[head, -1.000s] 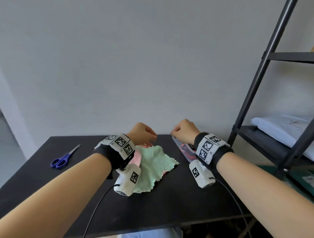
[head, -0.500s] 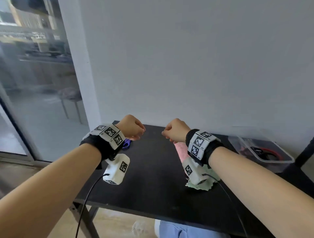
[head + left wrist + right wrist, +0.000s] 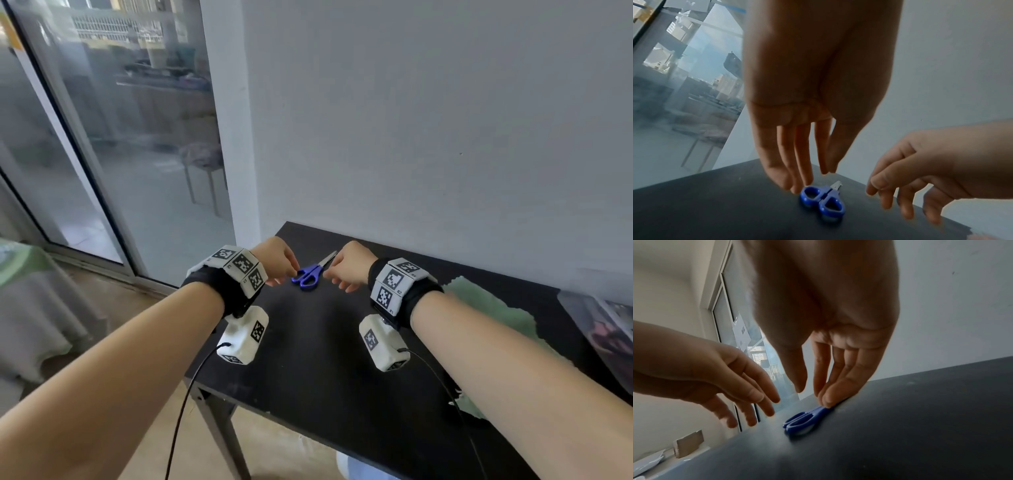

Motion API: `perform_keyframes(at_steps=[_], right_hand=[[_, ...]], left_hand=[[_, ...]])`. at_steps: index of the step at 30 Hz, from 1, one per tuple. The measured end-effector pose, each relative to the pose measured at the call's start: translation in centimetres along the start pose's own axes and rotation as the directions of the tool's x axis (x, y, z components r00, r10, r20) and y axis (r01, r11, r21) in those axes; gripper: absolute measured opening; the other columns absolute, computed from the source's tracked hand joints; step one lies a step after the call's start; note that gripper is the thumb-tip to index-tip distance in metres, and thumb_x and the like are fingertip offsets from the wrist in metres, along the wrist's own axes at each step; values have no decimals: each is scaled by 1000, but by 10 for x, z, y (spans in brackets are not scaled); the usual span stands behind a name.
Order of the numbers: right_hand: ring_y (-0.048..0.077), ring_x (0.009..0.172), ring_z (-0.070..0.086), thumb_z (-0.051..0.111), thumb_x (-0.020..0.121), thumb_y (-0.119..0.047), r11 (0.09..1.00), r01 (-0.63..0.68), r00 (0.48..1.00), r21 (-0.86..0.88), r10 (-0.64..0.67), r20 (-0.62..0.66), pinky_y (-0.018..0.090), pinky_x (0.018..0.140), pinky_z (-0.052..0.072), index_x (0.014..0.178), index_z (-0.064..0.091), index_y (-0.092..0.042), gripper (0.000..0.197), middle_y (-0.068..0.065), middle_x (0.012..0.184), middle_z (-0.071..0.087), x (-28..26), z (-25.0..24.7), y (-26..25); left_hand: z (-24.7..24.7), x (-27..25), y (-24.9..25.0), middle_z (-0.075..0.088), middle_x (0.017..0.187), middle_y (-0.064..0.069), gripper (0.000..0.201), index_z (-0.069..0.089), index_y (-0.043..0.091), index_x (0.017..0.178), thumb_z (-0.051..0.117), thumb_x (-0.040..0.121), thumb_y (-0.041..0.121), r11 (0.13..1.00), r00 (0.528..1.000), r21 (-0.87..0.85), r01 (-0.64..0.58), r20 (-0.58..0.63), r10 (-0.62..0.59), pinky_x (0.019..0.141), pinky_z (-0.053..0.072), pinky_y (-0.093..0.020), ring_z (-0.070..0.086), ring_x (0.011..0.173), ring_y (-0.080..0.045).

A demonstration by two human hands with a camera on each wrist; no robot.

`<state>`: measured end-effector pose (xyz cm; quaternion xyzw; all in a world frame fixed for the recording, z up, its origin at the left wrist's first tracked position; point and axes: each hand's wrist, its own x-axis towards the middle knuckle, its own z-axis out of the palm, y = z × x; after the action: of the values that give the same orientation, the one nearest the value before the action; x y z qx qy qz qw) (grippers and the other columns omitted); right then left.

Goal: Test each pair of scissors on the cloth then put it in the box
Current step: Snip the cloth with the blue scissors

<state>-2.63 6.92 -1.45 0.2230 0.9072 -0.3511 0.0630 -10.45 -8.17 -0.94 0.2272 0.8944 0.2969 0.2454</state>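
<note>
Blue-handled scissors (image 3: pixel 310 274) lie flat on the black table (image 3: pixel 318 359) near its far left corner, blades pointing toward the wall. My left hand (image 3: pixel 286 270) hovers over the left handle loop with straight fingers (image 3: pixel 795 186) at its rim. My right hand (image 3: pixel 334 274) reaches in from the right; in the right wrist view its fingertips (image 3: pixel 827 400) rest on the scissors (image 3: pixel 801 421) near the pivot, thumb apart. Neither hand grips them. The green cloth (image 3: pixel 486 308) lies to the right behind my right forearm. The clear box (image 3: pixel 603 329) sits at the right edge.
The table's left edge and front left corner (image 3: pixel 198 387) are close to my left wrist, with floor below. A glass door (image 3: pixel 102 137) stands to the left and a grey wall (image 3: pixel 445 137) runs right behind the table.
The view swung left from the cloth and box to the table's left end. Both hands moved left to the blue scissors, and their fingers uncurled from loose fists.
</note>
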Motion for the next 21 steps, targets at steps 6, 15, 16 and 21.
perform_keyframes(at_steps=[6, 15, 16, 21], right_hand=[[21, 72, 66, 68, 85, -24, 997, -65, 997, -31, 67, 46, 38, 78, 59, 100, 65, -4, 25, 9, 85, 70, 25, 15, -1], [25, 75, 71, 65, 83, -22, 996, -67, 998, -51, 67, 10, 38, 76, 60, 82, 62, -6, 16, 12, 85, 72, 37, 29, 0], [24, 71, 69, 64, 84, -21, 996, -71, 997, -57, 72, 12, 36, 75, 59, 81, 61, -6, 16, 11, 83, 71, 37, 29, 0], [21, 64, 62, 61, 86, -17, 992, -112, 993, -50, 114, 36, 31, 71, 57, 75, 58, -6, 15, 6, 71, 66, 36, 30, -1]], left_hand=[[14, 24, -5, 68, 88, -17, 17, 69, 2, 99, 59, 85, 0, 1000, 999, 0, 23, -44, -23, 77, 59, -37, 68, 84, -29], [23, 42, -6, 69, 89, -15, 17, 68, 3, 96, 65, 82, -5, 997, 995, -52, 57, -82, -61, 78, 59, -40, 71, 77, -28], [24, 43, -6, 68, 85, -13, 18, 68, 3, 97, 67, 81, -5, 996, 994, -69, 64, -83, -69, 78, 59, -39, 70, 72, -27], [29, 39, -4, 61, 69, -9, 9, 66, 3, 87, 69, 81, -2, 988, 991, -107, 114, -52, -120, 72, 60, -35, 62, 57, -20]])
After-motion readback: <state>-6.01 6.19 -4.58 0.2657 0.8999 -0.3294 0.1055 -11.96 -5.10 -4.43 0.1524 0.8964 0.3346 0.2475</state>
